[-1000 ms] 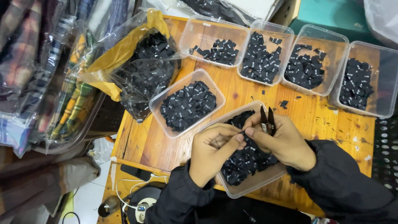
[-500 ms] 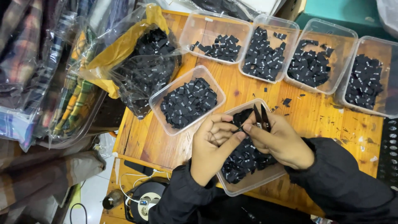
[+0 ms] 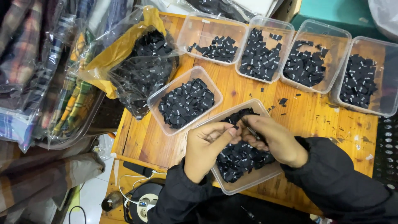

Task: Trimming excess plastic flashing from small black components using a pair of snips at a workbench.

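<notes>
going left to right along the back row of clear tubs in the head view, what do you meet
Plastic bag of black tags on yellow paper → sparsely filled tub → fuller tub → third tub → rightmost tub. The two nearer tubs, under the left hand and right hand, are left out.

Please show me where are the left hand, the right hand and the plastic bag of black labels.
left hand (image 3: 205, 149), head view, back of the hand
right hand (image 3: 275, 141), head view, back of the hand
plastic bag (image 3: 143, 70), head view, clear front over the labels
</notes>
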